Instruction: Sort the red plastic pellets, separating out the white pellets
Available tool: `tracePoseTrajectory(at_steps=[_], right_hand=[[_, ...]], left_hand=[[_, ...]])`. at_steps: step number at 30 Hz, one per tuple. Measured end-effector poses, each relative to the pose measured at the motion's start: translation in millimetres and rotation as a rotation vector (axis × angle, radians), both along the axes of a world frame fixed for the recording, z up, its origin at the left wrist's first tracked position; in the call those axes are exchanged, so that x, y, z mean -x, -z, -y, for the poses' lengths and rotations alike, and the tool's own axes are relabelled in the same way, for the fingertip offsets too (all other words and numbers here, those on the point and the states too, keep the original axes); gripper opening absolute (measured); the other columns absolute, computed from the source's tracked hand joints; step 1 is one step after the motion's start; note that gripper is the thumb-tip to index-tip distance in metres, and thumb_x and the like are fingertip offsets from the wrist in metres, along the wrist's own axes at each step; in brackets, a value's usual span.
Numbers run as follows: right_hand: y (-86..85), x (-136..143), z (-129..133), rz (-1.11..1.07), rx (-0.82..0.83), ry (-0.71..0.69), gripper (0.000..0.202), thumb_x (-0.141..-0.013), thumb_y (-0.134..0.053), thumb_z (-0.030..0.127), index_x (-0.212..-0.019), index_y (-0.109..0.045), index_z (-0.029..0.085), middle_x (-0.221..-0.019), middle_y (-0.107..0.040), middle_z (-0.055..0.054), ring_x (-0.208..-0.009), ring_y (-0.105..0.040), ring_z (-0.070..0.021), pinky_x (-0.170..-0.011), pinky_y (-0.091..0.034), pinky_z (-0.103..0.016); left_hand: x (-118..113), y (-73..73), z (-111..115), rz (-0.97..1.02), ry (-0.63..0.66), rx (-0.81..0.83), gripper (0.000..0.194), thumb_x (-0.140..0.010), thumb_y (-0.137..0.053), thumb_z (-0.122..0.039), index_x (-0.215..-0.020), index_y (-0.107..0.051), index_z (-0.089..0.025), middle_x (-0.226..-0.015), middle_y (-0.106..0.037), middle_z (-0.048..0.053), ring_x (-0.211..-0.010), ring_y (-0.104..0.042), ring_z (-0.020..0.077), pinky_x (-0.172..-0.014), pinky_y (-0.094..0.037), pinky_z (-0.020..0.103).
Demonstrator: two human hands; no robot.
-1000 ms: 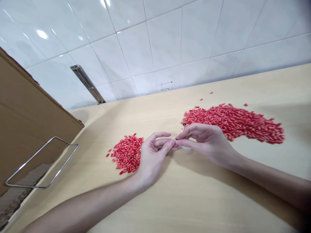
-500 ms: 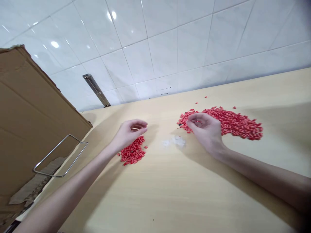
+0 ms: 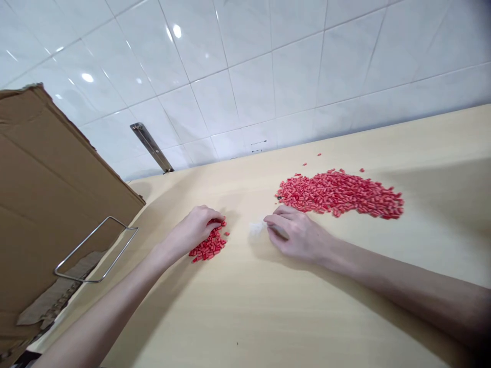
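Observation:
My left hand [image 3: 197, 227] reaches down onto a small pile of short red plastic tube pieces [image 3: 209, 249]. Its thumb and fingertips curl together at the pile's upper edge; what is between them is hidden. Over a little heap of whitish, see-through bits [image 3: 257, 230] is my right hand [image 3: 293, 232], its fingers bent and drawn together at the tips. The hand covers part of that heap, and I cannot see what its fingertips grip. Beyond the right hand spreads a larger pile of the same red pieces [image 3: 341, 193].
A cardboard box [image 3: 57, 189] stands at the left, with a bent metal wire frame [image 3: 109, 271] beside it. A metal strip [image 3: 151, 147] leans by the tiled wall [image 3: 249, 92]. Stray red pieces [image 3: 319, 154] lie behind the large pile on the pale wooden table [image 3: 238, 301].
My right hand has moved from the large red pile toward me and left, down to the whitish bits. My left hand has lowered onto the small red pile, its fingers closing.

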State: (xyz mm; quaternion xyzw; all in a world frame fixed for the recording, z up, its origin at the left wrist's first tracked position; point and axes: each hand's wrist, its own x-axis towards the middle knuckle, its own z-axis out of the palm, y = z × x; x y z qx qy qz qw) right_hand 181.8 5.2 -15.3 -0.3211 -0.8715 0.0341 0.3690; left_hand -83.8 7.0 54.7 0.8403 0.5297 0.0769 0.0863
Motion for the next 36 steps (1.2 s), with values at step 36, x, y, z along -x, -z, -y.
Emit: tracePoseTrajectory(at_steps=[36], right_hand=[[-8.9,-3.9,-7.0,-0.537,0.507,-0.095,0.008,-0.091,-0.057,0.022,-0.099,-0.055,0.023,-0.092,-0.06,-0.002,-0.09,-0.063,-0.0177,-0.084,-0.054,-0.036]], left_hand=[[-93.2,52.8,10.4,1.355,-0.188,0.128,0.014,-0.079,-0.072,-0.022,-0.091,-0.071,-0.016,-0.082,-0.069,0.003,-0.074,-0.063,0.0116,-0.071,-0.051,0.023]])
